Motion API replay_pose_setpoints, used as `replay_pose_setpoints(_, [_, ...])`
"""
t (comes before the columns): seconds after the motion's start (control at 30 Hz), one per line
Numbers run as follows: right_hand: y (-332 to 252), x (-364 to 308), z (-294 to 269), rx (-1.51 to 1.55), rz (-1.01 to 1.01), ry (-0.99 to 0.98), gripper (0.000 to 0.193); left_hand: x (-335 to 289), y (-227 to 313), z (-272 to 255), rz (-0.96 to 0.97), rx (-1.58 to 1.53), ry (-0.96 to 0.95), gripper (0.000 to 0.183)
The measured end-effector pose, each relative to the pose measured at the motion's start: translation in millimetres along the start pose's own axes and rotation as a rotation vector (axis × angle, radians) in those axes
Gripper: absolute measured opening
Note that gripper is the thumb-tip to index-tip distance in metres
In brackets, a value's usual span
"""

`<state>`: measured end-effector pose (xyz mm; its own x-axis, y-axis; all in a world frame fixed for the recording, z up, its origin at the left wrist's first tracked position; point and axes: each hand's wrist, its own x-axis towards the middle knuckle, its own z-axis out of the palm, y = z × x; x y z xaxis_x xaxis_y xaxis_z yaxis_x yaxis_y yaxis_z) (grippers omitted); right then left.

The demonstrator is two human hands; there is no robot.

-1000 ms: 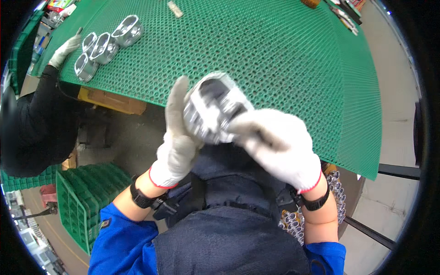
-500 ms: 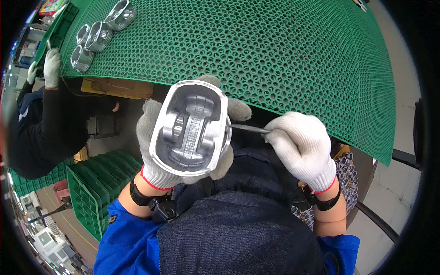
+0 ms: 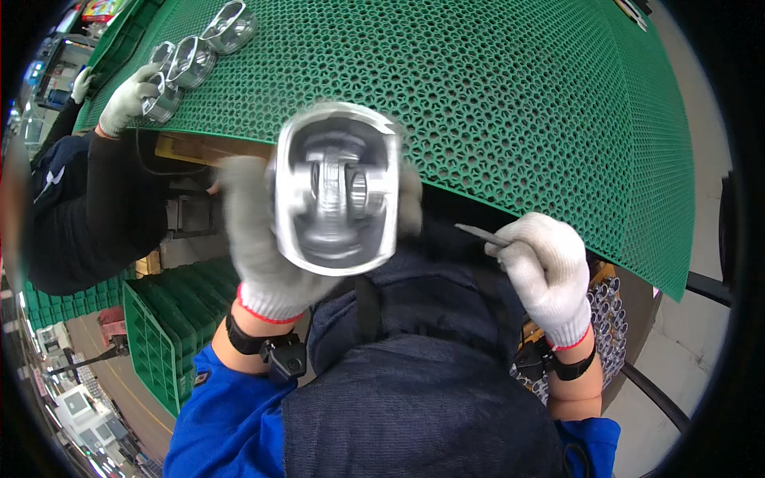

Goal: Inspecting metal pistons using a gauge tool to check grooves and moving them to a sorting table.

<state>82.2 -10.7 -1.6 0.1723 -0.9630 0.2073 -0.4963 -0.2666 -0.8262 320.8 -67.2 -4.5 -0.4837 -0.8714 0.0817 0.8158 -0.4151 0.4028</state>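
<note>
My left hand (image 3: pixel 259 239), in a grey-white knit glove, is closed around a silver metal piston (image 3: pixel 335 251). The piston's hollow underside faces up, showing the pin bores inside, and motion blurs both piston and glove. Off to the right, my right hand (image 3: pixel 548 275), in a white glove with a red cuff, pinches a thin pointed metal tool (image 3: pixel 480 233). The tool's tip points left toward the piston, with a gap between them.
A green perforated mat (image 3: pixel 462 95) covers the table ahead. At its far left stand several pistons (image 3: pixel 193 62); a co-worker's gloved hand (image 3: pixel 130 99) is at the nearest one. Green crates (image 3: pixel 155 342) stand lower left. Many small metal parts (image 3: pixel 610 319) lie beyond my right wrist.
The tool has come away from the piston's side as my right hand moved right and slightly down. My left hand has turned the piston more upright. The co-worker's hand has reached the pistons.
</note>
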Motion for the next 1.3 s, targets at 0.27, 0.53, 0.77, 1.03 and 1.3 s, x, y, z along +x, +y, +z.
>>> replay_pose_setpoints(0.27, [-1.2, 10.0, 13.1, -0.109, -0.054, -0.042, 0.005, -9.8, -6.5, -7.3, -0.157, 0.115, 0.02, 0.073])
replay_pose_setpoints(0.53, [-8.0, 3.0, -3.2, -0.076, -0.052, -0.133, 0.003, -6.2, 3.0, 0.8, 0.118, 0.738, 0.17, 0.085])
replay_pose_setpoints(0.77, [-22.0, 15.3, -16.7, -0.375, -0.083, -0.223, 0.01, -3.3, 3.5, 1.7, 0.448, 1.294, 0.007, 0.089])
replay_pose_setpoints(1.03, [-28.9, 23.9, -22.2, -0.053, 0.174, -0.574, 0.023, 5.1, 11.1, -19.6, 0.669, 1.413, -0.36, 0.084])
replay_pose_setpoints(1.3, [-39.7, 34.9, -30.8, -0.695, -0.205, -0.187, 0.014, -15.1, 6.8, 14.0, -0.287, 0.767, 0.233, 0.085])
